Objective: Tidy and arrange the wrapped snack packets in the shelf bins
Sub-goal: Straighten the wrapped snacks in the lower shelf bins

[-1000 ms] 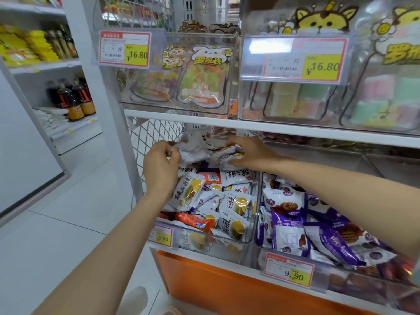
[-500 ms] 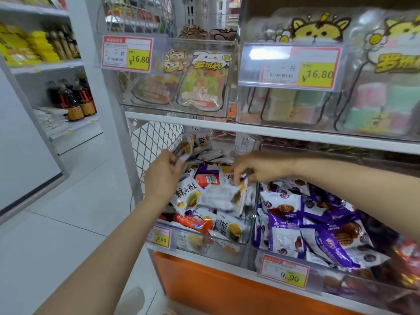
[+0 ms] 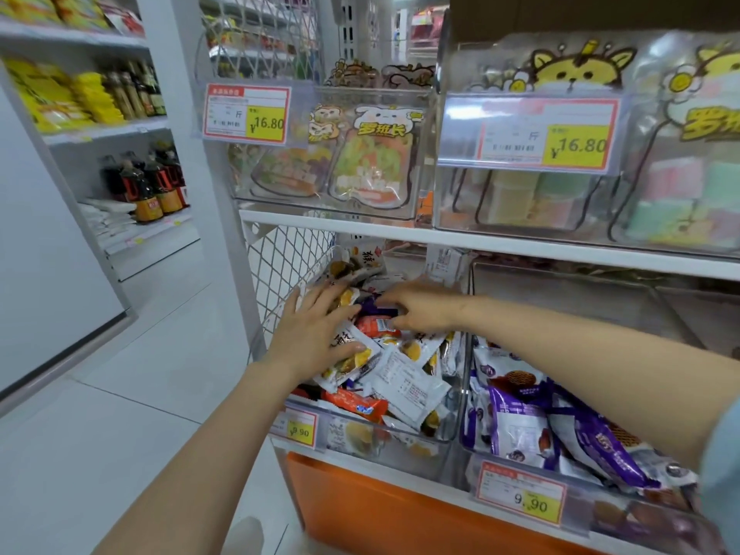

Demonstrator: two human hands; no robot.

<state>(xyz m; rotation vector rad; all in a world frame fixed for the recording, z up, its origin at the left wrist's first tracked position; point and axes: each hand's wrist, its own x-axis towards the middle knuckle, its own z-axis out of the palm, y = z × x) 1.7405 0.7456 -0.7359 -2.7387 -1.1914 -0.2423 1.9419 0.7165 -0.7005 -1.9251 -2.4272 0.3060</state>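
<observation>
A clear shelf bin [image 3: 400, 442] at the left of the lower shelf holds several white snack packets [image 3: 404, 384] with yellow pastry prints, plus an orange packet [image 3: 354, 404] near its front. My left hand [image 3: 316, 334] lies flat on the white packets, fingers spread. My right hand [image 3: 420, 304] reaches in from the right, its fingertips curled down on a purple and an orange packet [image 3: 376, 324] in the middle of the pile. The neighbouring bin [image 3: 520, 474] to the right holds several purple packets [image 3: 516, 418].
A white shelf board [image 3: 440, 238] runs just above my hands, carrying clear bins of candy bags [image 3: 360, 166]. White mesh [image 3: 280, 266] closes the shelf's left side. Price tags [image 3: 520, 492] hang on the bin fronts. An orange panel [image 3: 380, 510] lies below. Bottles [image 3: 148, 186] stand on shelves across the aisle.
Both hands have let go of the packets they held up and come down onto the pile; my left hand has flattened out, and my right has moved left toward the bin's middle.
</observation>
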